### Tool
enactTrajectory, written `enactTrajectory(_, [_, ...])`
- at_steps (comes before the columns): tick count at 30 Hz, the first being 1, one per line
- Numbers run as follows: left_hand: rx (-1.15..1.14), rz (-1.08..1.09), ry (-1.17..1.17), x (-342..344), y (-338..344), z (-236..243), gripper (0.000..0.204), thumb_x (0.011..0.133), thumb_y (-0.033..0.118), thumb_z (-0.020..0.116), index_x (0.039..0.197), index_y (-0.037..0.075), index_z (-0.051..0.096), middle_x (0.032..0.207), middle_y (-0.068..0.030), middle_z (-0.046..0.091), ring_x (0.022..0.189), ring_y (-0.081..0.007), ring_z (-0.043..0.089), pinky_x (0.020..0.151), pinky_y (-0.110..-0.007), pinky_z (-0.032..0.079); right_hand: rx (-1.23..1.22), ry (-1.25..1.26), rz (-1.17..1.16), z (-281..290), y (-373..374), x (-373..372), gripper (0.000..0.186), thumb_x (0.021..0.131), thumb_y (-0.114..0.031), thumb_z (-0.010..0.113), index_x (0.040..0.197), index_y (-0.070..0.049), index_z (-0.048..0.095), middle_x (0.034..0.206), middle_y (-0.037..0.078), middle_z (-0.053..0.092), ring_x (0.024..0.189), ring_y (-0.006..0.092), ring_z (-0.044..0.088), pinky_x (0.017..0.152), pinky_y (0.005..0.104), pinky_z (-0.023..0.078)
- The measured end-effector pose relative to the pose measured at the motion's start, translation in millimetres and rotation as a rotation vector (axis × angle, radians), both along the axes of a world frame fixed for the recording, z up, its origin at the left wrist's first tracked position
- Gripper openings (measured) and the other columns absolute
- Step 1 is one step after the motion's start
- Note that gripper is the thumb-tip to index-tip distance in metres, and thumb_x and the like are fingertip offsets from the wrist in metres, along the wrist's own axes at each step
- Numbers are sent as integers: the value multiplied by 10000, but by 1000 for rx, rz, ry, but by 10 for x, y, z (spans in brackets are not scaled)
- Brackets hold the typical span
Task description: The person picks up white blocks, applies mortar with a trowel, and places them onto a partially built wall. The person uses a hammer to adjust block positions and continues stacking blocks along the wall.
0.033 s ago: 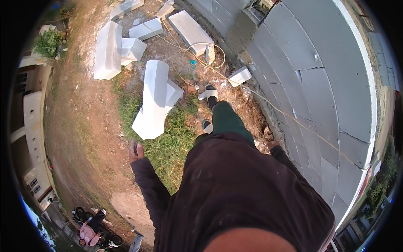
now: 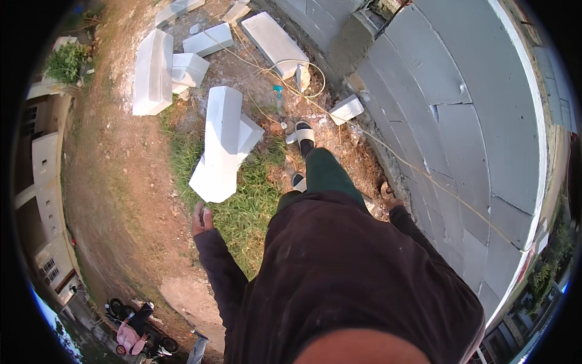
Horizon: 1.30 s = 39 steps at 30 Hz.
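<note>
My left hand (image 2: pixel 203 219) hangs at my side over the edge of the grass, thumb and fingers apart, holding nothing. Just ahead of it lies a pile of large white blocks (image 2: pixel 223 124), one leaning across the others. On the other side, my right hand (image 2: pixel 390 197) hangs low near the foot of the grey block wall (image 2: pixel 454 145). Its fingers look loosely bent and apart, with nothing visible in them, though they blend with the brown soil. A yellowish hose (image 2: pixel 418 167) runs past that hand along the wall.
More white blocks (image 2: pixel 153 73) lie ahead on the left, and a long one (image 2: pixel 276 42) lies by the wall base. The hose coils (image 2: pixel 303 94) ahead of my sandalled foot (image 2: pixel 305 134). At lower left, a person in pink (image 2: pixel 128 340) is beside a motorcycle (image 2: pixel 167 346).
My left hand has shifted slightly right, closer to my body, and my right hand slightly left. The far left blocks sit a little further left in view.
</note>
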<state>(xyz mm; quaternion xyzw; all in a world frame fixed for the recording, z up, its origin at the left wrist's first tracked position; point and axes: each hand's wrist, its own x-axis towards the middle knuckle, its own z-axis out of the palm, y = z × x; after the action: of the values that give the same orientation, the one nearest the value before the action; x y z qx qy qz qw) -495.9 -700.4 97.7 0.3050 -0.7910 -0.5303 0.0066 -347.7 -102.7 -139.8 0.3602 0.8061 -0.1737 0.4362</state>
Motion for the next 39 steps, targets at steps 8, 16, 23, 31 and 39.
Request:
enactTrajectory(8, [-151,-296,-565,69,715,-2315,565,830,289,608,1272,-5,415,1227,-208,488,1145,-340,467,962,-386,364,196,205,-253,-1298,-197,-2858,855,618,-632,652,1198,-18,521,1182,224,525,1104,323,505,931,403,399])
enactTrajectory(16, [-494,-855,-636,-504,1239,-3377,581,742,352,646,1214,77,448,1270,-149,462,1206,-339,404,991,-522,246,452,275,-797,-4101,344,-4174,1294,431,-637,762,1338,102,208,1372,251,300,1251,333,356,1031,395,309])
enactTrajectory(23, [-488,-966,-568,-531,1255,-3441,434,749,305,638,1103,76,537,1226,-144,498,1170,-330,442,982,-516,268,379,495,-825,-4244,-211,-4169,1234,456,-507,797,1344,73,167,1297,256,358,1212,349,383,994,399,355])
enactTrajectory(31, [-539,-1195,-464,-414,1434,-3329,499,757,344,632,1155,73,504,1240,-131,482,1191,-316,412,1001,-497,249,322,1271,33,-1502,-717,-4161,1185,495,-371,799,1350,32,84,1231,284,306,1140,403,376,955,458,374])
enactTrajectory(39, [228,-1172,-350,-746,1760,-2317,737,805,312,614,1368,15,244,1380,-196,313,1297,-285,278,1027,-402,259,-298,1707,-1098,1387,-995,-2280,1029,621,-260,738,1365,43,93,1280,227,345,1162,290,423,983,392,349])
